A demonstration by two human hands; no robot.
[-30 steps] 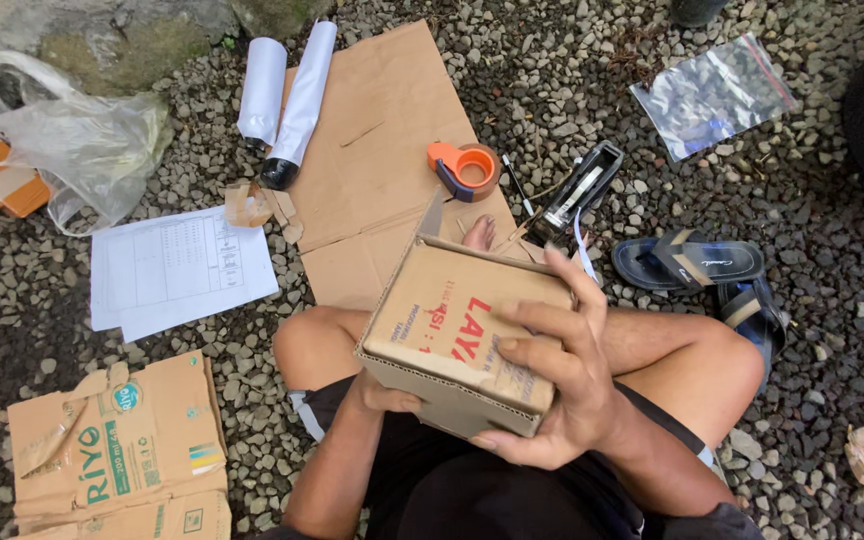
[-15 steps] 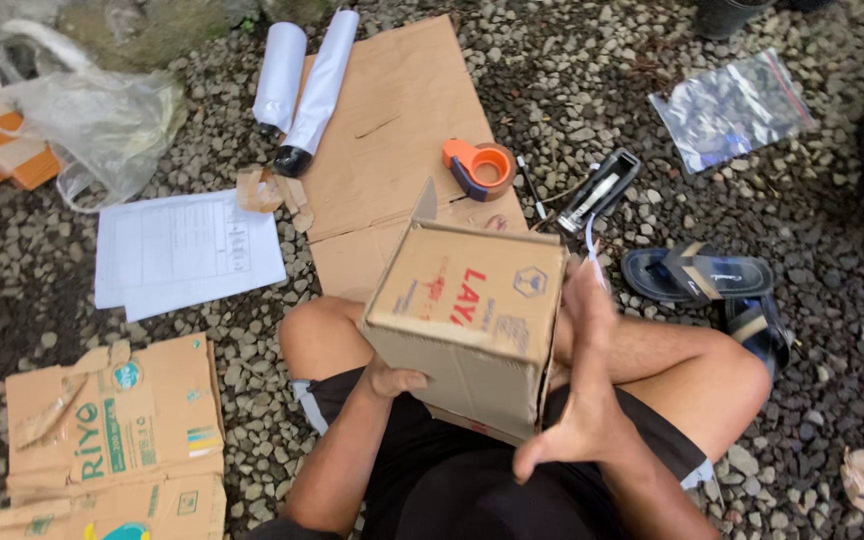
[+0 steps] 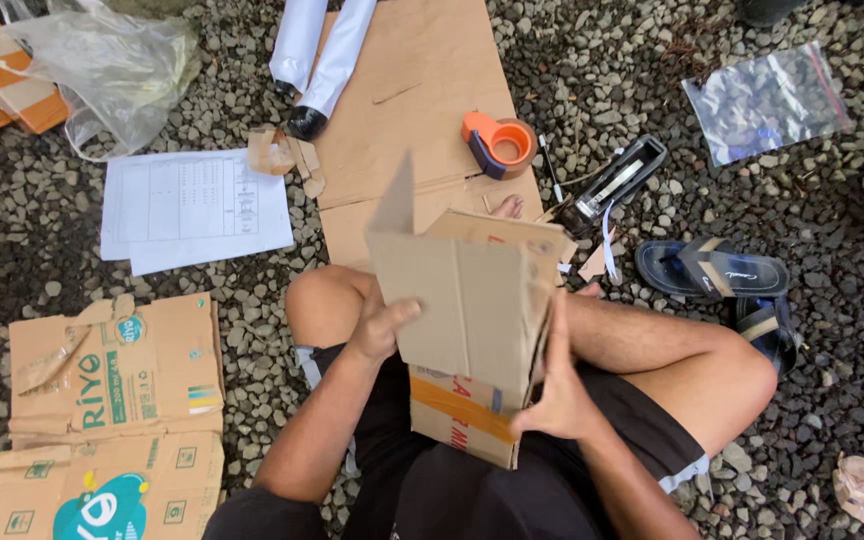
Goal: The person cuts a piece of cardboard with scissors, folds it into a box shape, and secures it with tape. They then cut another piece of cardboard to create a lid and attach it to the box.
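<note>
Both hands grip the cardboard box (image 3: 472,330) in the lap: left hand (image 3: 382,328) closed on its side, right hand (image 3: 552,390) pressing the edge; flaps open, tape dispenser (image 3: 500,145) beyond, unused

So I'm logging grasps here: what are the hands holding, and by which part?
Both hold the cardboard box in the lap: the left hand grips its left side panel, and the right hand presses flat along its right edge.

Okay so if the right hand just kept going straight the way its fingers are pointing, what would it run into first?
The right hand lies along the side of the cardboard box, fingers pointing away from the body. Past the box, the first thing looks like the black tape dispenser, though depth is unclear.
</note>
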